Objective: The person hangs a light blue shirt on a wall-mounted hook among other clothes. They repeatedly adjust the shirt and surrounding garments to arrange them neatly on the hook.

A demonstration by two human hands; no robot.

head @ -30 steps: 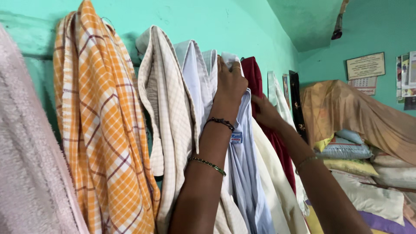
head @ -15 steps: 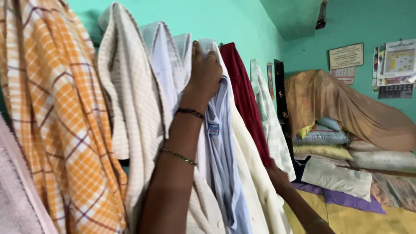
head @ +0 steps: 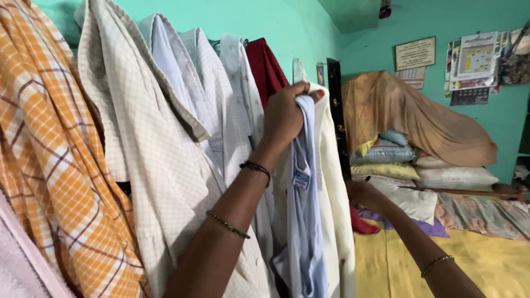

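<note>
A turquoise painted wall (head: 287, 27) carries a row of hanging clothes: an orange checked cloth (head: 49, 165) at the far left, a beige fine-checked shirt (head: 143, 143) beside it, and a dark red garment (head: 268, 69) further right. Right of the row, well apart from it, a brown sheet (head: 408, 110) drapes over stacked pillows (head: 441, 174). The left hand (head: 284, 116), arm raised, is clenched around the collar of a pale blue cotton shirt (head: 303, 221), which hangs just right of the beige shirt. The right hand (head: 364, 193) reaches low behind a cream garment (head: 334, 182); its fingers are hidden, so its grip cannot be told.
</note>
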